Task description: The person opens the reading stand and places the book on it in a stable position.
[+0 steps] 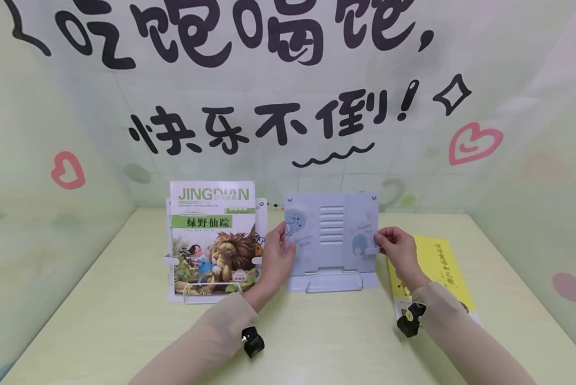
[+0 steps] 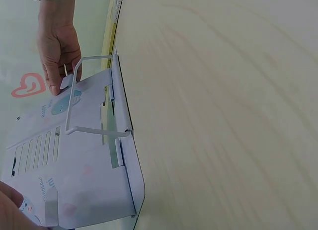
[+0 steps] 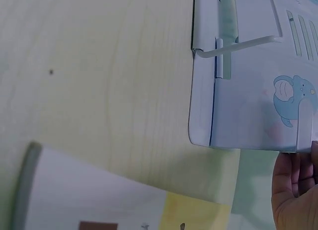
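A pale blue metal book stand [image 1: 332, 256] with cartoon prints and a row of slots stands upright on the table. My left hand [image 1: 277, 259] holds its left edge, thumb in front. At the right edge, my right hand [image 1: 400, 252] pinches the plate beside the small side clip [image 3: 304, 124]. Along the stand's foot runs a bent wire page holder [image 2: 73, 96], tilted out from the plate in the left wrist view. Only a bit of the left hand shows at the lower left corner of that view. The backs of the stand and some fingers are hidden.
Left of my hands, a picture book with a lion cover [image 1: 214, 251] rests on a second book stand [image 1: 263, 214]. A yellow book [image 1: 444, 267] lies flat on the table [image 1: 316, 342], partly under my right forearm. A printed wall [image 1: 249, 182] rises behind.
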Demonstrator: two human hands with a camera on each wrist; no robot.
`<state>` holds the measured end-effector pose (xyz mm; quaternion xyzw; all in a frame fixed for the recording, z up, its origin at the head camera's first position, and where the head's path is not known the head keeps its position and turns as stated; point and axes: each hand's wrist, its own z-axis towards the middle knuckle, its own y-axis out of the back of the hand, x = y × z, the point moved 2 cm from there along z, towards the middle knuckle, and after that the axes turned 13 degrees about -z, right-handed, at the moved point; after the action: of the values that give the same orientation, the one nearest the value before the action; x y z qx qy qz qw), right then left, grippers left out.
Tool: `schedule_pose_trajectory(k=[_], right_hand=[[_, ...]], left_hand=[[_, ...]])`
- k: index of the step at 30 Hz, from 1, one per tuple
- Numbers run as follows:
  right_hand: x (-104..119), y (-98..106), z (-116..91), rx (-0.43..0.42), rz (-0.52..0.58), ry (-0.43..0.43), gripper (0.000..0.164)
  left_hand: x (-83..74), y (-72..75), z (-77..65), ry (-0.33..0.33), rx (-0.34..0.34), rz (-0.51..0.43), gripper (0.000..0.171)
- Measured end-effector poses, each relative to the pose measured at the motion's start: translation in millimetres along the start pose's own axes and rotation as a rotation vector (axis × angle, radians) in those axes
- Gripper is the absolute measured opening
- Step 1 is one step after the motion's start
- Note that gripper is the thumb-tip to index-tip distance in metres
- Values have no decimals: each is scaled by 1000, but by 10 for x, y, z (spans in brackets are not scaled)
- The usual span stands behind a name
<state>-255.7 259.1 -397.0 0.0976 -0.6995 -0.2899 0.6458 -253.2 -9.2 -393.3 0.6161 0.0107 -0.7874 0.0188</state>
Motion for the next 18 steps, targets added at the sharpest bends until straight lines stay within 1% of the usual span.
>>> schedule_pose_trajectory(k=[4,7,9,12,14,16,17,18], right_hand=[[-1,36,2,17,-4,18,26],[-31,135,6,23,-18,36,28],[-75,252,-7,17,-37,48,29],[-204,485,-59,4,-100,54,32],[-326,655,-109,-11,-166,52,33],[-465,818,-164,-24,-247,34,33],[-535,894,-193,-29,-289,21,34],[-604,966,-222,-30,-327,7,34]], left_hand=[[5,-1,7,16,-1,-3,52],[2,4,7,1,1,-24,54],[-23,3,-10,-51,-3,-25,56],[-97,-23,-60,-167,1,-38,56],[-162,-76,-117,-248,31,-61,55],[-224,-162,-186,-293,90,-108,53],[-251,-216,-230,-292,129,-140,53],[-273,-277,-277,-270,171,-175,52]])
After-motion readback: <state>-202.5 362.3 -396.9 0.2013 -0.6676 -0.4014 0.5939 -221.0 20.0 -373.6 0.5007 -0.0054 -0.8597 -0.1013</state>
